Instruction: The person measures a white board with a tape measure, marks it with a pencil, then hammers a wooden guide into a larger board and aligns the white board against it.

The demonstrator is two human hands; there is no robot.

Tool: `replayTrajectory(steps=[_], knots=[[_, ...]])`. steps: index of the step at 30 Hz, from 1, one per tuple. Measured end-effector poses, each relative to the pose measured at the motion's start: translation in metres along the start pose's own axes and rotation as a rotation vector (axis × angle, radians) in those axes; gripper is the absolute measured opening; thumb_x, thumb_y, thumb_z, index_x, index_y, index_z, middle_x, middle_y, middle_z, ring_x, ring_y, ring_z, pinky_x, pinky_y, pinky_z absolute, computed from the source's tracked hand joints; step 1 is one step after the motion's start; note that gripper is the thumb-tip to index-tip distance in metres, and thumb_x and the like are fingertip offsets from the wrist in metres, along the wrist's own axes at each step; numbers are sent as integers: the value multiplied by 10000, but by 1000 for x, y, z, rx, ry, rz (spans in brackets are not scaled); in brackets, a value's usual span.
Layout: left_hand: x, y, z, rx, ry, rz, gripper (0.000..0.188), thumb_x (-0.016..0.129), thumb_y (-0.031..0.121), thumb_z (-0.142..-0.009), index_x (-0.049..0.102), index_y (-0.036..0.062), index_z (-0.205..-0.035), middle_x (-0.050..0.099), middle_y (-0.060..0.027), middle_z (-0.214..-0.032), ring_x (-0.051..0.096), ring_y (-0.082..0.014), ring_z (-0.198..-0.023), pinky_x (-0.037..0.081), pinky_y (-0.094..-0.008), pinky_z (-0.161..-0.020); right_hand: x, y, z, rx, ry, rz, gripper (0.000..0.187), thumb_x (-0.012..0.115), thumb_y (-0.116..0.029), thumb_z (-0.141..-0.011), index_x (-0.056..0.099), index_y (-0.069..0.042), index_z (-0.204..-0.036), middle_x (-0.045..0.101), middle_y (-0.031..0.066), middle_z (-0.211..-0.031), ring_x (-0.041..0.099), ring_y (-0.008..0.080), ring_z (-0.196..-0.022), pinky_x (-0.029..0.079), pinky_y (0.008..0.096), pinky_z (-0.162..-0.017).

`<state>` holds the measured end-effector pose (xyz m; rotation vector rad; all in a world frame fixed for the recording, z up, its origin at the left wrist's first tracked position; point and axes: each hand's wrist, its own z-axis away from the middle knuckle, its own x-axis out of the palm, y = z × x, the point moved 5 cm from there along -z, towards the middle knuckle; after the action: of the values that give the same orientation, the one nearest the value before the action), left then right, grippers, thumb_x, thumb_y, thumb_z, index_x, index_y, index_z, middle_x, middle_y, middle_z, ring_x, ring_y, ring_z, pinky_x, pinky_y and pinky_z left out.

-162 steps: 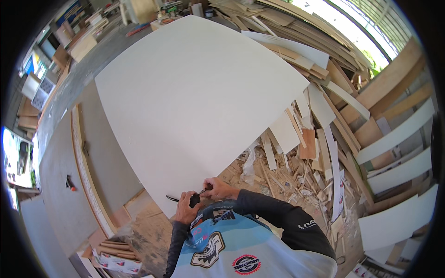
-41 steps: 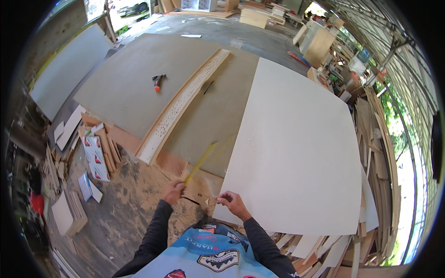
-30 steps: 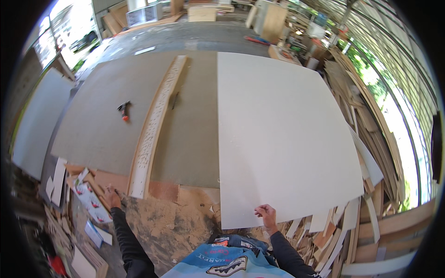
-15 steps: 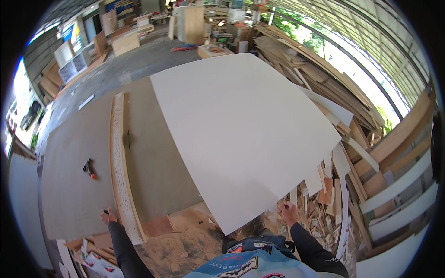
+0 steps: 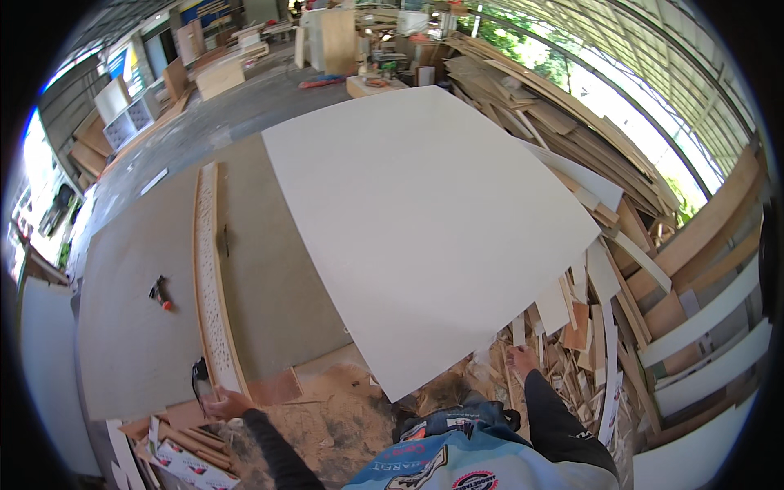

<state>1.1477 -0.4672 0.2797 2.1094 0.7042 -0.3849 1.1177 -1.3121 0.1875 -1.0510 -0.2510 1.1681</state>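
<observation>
A large white sheet lies over the right part of a grey-brown board, its near corner pointing toward me. Along the board's left part runs a long, narrow wooden frame with a speckled pale inside. By its near end my left hand is closed, fingers pinched at a thin strip that runs up to a small black object. My right hand is curled beside the sheet's near right edge; what it holds, if anything, cannot be made out. A hammer-like tool with a red end lies on the board.
Wood offcuts lie heaped on the right, below stacked planks. Sawdust covers the floor before me. More offcuts fill the lower left. Wooden boxes stand farther back.
My left hand has moved right and nearer to me, and the black object now shows above it with a thin strip between. My right hand has shifted slightly right and away from me.
</observation>
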Motion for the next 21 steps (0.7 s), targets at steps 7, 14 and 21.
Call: replayTrajectory(steps=[7, 14, 21], knots=[[-107, 65, 273, -571, -835, 779, 323, 625, 195, -866, 578, -5, -1114, 617, -83, -1001, 560, -188, -849, 457, -311, -787, -35, -44, -68, -44, 68, -185, 261, 606, -262, -901, 561, -27, -1007, 584, 76, -807, 612, 207, -642, 470, 328, -515], [-107, 108, 418, -1427, -1187, 1113, 303, 683, 152, -822, 574, 86, -1096, 630, -52, -987, 608, -197, -830, 500, -360, -737, -83, -78, -175, -134, 144, -492, 392, 617, -280, -905, 546, 5, -1165, 608, 134, -1002, 638, 243, -832, 522, 385, -686], [-111, 109, 406, -1259, -677, 1117, 307, 691, 39, -826, 555, 90, -1097, 628, -41, -983, 611, -198, -877, 507, -382, -733, -97, -129, -242, -118, -23, -670, 366, 640, -265, -892, 565, -20, -1153, 624, 137, -1072, 635, 262, -946, 545, 386, -796]])
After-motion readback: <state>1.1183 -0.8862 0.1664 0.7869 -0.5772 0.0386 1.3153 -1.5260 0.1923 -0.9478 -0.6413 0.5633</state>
